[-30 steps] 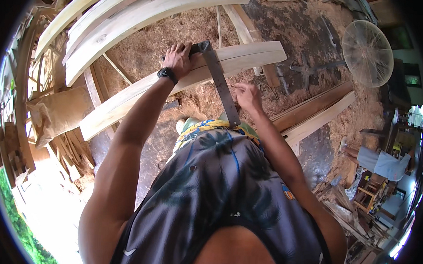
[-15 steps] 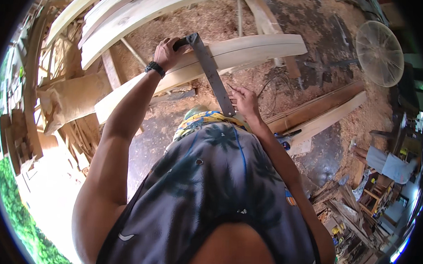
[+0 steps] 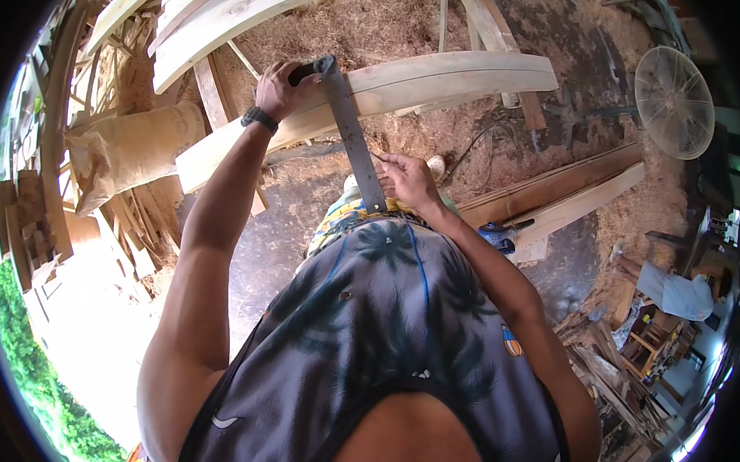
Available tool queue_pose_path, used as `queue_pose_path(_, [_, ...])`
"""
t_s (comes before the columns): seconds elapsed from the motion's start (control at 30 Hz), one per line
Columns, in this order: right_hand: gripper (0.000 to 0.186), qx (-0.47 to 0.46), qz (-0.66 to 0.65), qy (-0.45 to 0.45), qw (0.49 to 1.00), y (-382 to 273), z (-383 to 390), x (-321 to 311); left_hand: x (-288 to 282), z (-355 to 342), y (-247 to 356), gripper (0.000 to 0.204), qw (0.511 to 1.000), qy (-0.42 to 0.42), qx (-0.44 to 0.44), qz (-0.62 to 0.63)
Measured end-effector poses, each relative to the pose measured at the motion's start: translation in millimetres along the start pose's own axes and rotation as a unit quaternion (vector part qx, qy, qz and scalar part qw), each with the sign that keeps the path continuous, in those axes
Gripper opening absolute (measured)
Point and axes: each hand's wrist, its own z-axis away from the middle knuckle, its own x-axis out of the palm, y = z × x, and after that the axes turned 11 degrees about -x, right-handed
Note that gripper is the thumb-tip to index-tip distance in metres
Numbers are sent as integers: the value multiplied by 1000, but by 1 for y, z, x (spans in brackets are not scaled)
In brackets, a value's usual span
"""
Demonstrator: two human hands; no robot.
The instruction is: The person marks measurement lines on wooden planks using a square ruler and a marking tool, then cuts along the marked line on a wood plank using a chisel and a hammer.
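Dark floor (image 3: pixel 565 260), strewn with brown shavings (image 3: pixel 387 33). Long planks (image 3: pixel 554 184) lay on it between 2 and 3 o'clock, dark fan base (image 3: pixel 569 116) stood at 2, scrap wood (image 3: pixel 615 386) was heaped at 4. Wooden beams (image 3: pixel 488 21) at 1 and 10 to 11 supported a curved board (image 3: pixel 455 79), 12 o'clock.

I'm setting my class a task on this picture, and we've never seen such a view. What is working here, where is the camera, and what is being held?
No machine is at work: these are the bare hands of a person. The camera sits on that person's head, looking down; its wide lens bends straight edges.

The left hand grips the dark handle of a flat metal tool, which crosses a long, pale, curved board. The right hand, near the tool's lower end, seems to pinch a thin stick, too small to identify. Brown shavings litter the floor below.
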Motion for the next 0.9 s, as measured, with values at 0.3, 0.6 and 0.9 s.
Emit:
queue_pose_path(0.3, [33,8,2,-53,999,9,-1,-3,10,10,-15,54,998,2,26,-62])
queue_pose_path(0.6, [34,16,31,-50,998,-6,-3,-16,8,10,-13,56,993,22,57,-103])
queue_pose_path(0.9, [31,-44,60,-39,997,-16,-14,-11,8,10,-14,54,987,60,88,-116])
